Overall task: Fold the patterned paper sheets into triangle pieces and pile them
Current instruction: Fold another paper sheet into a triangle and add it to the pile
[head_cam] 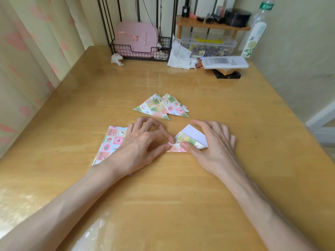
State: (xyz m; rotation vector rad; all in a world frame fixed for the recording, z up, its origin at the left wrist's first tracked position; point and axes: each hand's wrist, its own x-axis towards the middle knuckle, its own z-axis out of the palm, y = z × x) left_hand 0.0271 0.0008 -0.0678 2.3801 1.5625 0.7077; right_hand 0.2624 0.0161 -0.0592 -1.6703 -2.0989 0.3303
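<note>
**Head view. Edges and free room.** The light wooden tabletop point(163, 196) is bare along its near edge apart from both forearms, which cross it towards the centre. A wide strip stays open along the right edge. Open wood also separates the work area from the clutter at the far edge.

**Task items.** A partly folded patterned paper sheet point(181, 140), with a white flap turned up, lies at the centre between the hands. The left hand point(143, 142) has curled fingers, and its thumb and forefinger pinch the sheet's left corner. The right hand point(210, 142) lies over the sheet's right part with its fingers nearly straight and its thumb pressing the patterned face. A pile of folded patterned paper triangles point(161, 106) sits just beyond the hands, overlapping and apart from the sheet. A stack of flat patterned paper squares point(110, 142) lies towards the left edge, partly under the left wrist.

**Surface and room.** Along the far edge stand a black wire basket point(141, 55) holding a pink case point(136, 37), a crumpled white tissue point(117, 58), a clear plastic lidded box point(208, 44) under a small wooden shelf point(212, 26), and a tall clear bottle point(257, 31). A pale curtain with pink patches point(27, 60) hangs along the left edge, and a plain wall point(299, 60) runs along the right.
</note>
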